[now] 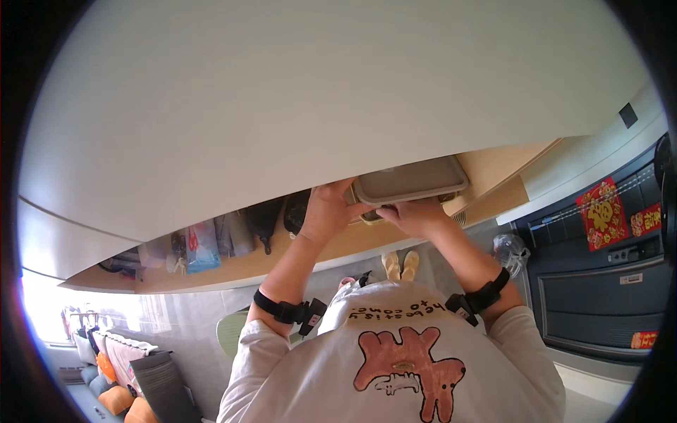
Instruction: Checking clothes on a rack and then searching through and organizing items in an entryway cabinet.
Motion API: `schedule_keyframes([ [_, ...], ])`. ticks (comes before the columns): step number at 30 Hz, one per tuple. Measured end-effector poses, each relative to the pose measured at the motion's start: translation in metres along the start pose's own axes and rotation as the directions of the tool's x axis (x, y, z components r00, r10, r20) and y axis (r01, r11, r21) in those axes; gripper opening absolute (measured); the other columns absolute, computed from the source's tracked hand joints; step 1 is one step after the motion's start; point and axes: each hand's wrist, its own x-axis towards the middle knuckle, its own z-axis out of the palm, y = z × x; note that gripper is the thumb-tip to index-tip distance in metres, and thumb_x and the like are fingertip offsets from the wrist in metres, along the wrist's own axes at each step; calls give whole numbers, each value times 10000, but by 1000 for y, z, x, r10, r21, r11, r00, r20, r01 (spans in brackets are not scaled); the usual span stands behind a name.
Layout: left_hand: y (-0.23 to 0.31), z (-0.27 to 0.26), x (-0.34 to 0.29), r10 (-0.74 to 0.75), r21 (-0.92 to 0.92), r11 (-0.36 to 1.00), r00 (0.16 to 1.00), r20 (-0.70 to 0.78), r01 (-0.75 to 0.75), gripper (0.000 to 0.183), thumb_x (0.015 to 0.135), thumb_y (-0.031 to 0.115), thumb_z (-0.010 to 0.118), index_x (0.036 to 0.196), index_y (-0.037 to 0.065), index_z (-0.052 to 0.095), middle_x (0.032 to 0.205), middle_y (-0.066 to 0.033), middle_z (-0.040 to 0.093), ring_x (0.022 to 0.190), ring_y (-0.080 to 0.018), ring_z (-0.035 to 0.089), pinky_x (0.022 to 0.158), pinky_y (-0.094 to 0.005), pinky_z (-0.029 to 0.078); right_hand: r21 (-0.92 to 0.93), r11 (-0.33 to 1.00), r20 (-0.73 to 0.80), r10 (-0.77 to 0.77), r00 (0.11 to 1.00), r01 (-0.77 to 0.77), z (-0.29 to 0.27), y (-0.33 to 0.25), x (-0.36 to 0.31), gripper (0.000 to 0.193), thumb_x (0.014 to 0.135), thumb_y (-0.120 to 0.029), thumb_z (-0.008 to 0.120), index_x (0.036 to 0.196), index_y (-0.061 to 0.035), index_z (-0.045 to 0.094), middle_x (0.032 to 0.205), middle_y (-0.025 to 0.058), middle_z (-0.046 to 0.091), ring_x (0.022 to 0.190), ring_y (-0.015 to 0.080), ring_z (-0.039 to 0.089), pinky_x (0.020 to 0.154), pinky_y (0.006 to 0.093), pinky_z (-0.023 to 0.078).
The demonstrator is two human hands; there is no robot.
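Note:
A lidded storage box (412, 180) with a flat grey-beige top sits on a light wood shelf (504, 166), under the large pale cabinet panel. My left hand (330, 210) is at the box's left side, its thumb stretched along the front and its other fingers partly hidden behind the corner. Under the front edge of the box, my right hand (419, 215) has its fingers curled, with the thumb side pointing left toward my left thumb. Both hands touch the box, one on each side of its front left part.
Left along the shelf stand a dark pouch (263, 222), a grey bottle (240, 234) and a blue-and-white packet (203, 247). The pale cabinet panel (317, 92) overhangs everything. A dark door (599, 282) is at the right, with a clear plastic bag (510, 252) beside it.

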Motion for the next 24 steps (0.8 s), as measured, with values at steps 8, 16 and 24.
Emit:
schedule_keyframes([
  [8,-14,17,-18,-10,77,997,999,-37,13,703,626,308,850,1264,115,626,1401,-187,485,1270,-376,475,1077,-476,373,8,1000,67,8,998,-9,-19,11,-6,485,954,-437,509,1303,-104,561,1325,154,561,1223,356,507,1048,445,385],
  [16,-25,27,-40,-66,108,993,978,200,45,911,721,516,774,1440,93,409,1555,-205,247,1414,-369,295,1175,-491,229,148,929,-177,-313,933,339,-18,14,-63,286,857,-193,667,1090,-27,666,1123,130,664,1105,313,594,972,459,442],
  [24,-21,46,-41,-72,179,982,992,102,53,969,741,585,740,1444,36,362,1570,-240,170,1426,-409,250,1160,-518,228,-96,995,-404,-36,914,-3,-32,21,9,430,900,-288,622,1276,-84,579,1383,178,500,1289,383,445,1046,471,383],
])
